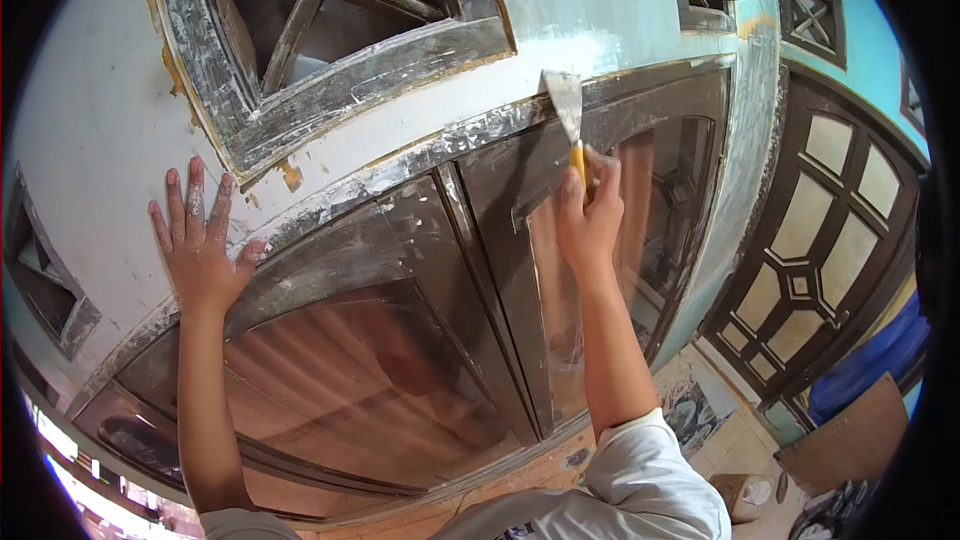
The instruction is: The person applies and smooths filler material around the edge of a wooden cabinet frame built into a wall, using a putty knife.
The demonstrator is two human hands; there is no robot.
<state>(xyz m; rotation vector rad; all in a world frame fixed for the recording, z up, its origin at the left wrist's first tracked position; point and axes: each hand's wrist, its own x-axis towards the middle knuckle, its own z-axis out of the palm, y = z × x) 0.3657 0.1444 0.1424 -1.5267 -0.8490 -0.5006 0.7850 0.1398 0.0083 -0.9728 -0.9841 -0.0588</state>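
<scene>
My right hand [590, 200] is wrapped round the yellow handle of a putty knife [567, 105]. Its broad metal blade points up and lies over the top edge of the dark window frame [645, 90], near a fresh white patch [575, 48] on the pale green wall. My left hand [205, 240] rests flat with fingers spread on the white wall [110, 130], beside the scraped left part of the frame. White dust or filler coats its fingers. Below both hands are glass panes [360, 380] with reddish curtains behind them.
Above is a square vent opening [375, 65] with crossed bars and a scraped frame. At the right stand a dark panelled door [815, 230], a blue cloth [870, 360] and a brown board [850, 435]. A container [742, 495] sits on the tiled floor.
</scene>
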